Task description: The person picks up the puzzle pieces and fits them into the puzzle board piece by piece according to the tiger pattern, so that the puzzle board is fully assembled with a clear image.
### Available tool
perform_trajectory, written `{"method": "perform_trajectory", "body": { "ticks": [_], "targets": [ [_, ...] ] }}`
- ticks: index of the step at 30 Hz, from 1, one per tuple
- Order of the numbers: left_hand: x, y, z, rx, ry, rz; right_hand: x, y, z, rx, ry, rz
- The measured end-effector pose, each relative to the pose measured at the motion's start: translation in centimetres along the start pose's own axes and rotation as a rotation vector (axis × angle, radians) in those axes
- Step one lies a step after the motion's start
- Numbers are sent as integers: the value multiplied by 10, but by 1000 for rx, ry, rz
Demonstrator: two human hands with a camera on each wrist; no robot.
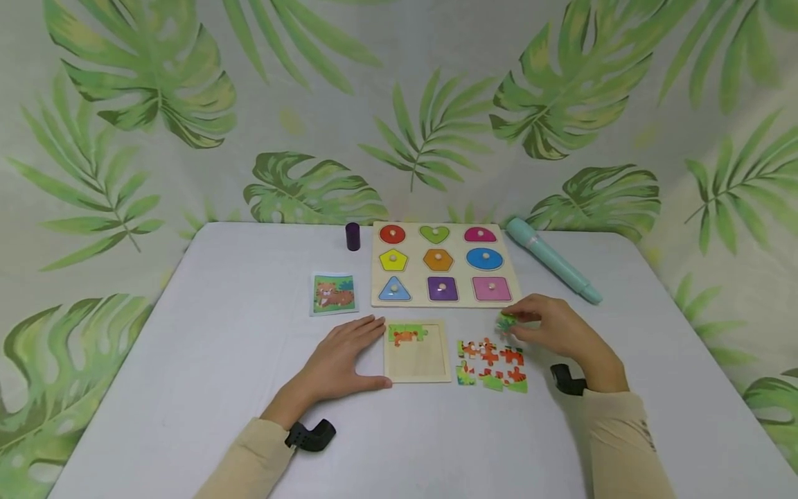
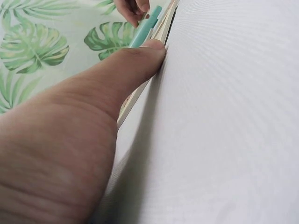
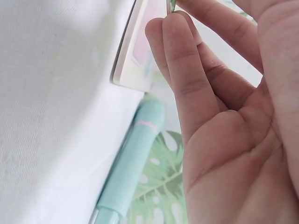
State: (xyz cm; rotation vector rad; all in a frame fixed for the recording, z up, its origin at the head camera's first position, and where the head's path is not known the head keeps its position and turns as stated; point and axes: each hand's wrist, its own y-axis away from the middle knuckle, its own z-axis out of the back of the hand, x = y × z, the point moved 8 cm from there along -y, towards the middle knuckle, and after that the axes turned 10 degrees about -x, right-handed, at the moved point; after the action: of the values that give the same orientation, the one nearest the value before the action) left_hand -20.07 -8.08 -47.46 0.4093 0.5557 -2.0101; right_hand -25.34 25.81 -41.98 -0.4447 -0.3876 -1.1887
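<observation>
My right hand pinches a green jigsaw piece between thumb and fingers, raised over the right side of the table. Below it lie several loose jigsaw pieces in orange, red and green. To their left is a square wooden puzzle tray, with a few joined pieces along its upper left, showing an orange animal's head. My left hand rests at the tray's left side, fingers extended, fingertips at the upper left corner and thumb at the lower left edge. In the right wrist view the piece is mostly hidden by fingers.
Behind the tray lies a wooden shape board with coloured knobbed shapes. A picture card of a tiger lies at the left, a dark purple cylinder stands behind it. A teal tube-shaped object lies at the back right.
</observation>
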Motion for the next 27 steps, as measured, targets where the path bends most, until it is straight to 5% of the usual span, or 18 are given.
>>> {"method": "perform_trajectory", "body": {
  "ticks": [6, 27],
  "targets": [
    [0, 2, 1, -6, 15, 6, 6, 0, -2, 3, -14, -16],
    [-1, 0, 1, -2, 20, -3, 37, -5, -2, -30, 10, 112]
  ]
}}
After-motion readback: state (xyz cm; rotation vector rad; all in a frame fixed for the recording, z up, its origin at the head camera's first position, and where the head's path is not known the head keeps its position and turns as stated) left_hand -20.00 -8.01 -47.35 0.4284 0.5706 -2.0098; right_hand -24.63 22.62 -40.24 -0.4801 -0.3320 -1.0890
